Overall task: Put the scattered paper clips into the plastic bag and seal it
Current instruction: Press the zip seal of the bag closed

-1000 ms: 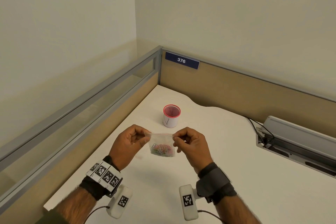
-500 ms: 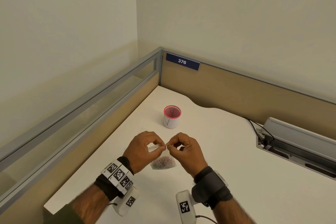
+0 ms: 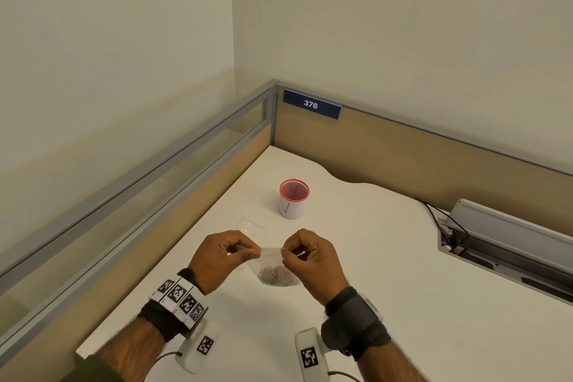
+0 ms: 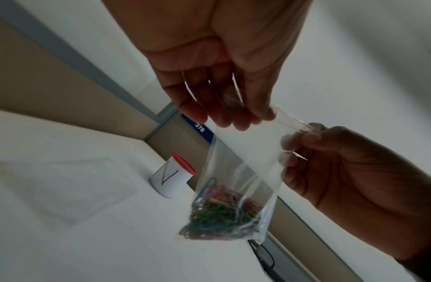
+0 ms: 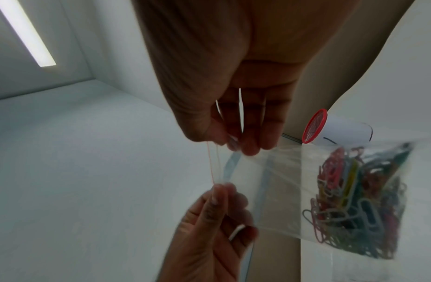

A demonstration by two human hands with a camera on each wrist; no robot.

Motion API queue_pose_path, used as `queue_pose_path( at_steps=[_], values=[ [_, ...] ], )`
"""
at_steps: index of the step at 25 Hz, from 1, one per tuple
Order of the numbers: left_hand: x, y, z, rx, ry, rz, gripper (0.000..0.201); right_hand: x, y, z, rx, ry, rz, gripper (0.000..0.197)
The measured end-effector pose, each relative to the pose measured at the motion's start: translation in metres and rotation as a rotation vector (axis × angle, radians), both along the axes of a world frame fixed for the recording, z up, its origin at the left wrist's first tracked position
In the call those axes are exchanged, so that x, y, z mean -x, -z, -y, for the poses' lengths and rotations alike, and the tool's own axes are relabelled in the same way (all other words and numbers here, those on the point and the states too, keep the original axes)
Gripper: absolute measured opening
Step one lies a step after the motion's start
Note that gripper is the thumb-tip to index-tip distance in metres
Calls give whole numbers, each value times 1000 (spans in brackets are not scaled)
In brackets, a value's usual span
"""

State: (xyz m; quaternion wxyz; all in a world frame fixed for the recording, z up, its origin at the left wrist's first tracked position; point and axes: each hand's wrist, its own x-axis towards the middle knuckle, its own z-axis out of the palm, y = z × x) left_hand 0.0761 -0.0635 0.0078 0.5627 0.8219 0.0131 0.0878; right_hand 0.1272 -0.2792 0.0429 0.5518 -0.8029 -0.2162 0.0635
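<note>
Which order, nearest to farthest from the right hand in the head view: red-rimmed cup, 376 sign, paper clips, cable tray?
From the right hand:
1. Paper clips, in the bag just below its fingers.
2. Red-rimmed cup, beyond the hands, slightly left.
3. Cable tray, at the desk's right edge.
4. 376 sign, on the back partition.

Left hand (image 3: 221, 257) and right hand (image 3: 311, 257) raised, fingers pinched, facing each other.

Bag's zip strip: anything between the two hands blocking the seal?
Nothing visible. The left hand and right hand pinch the ends of the plastic bag; the paper clips sit at its bottom, away from the strip.
</note>
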Motion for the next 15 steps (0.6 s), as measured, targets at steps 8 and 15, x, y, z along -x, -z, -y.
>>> queue_pose_path(
  at_steps=[8,15],
  values=[
    [11,29,25,635,-89,-742,80,-4,2,8,-164,-39,-105,15],
    [-16,35,31,1057,-222,-551,41,2,8,19,-93,-214,-66,7]
  ],
)
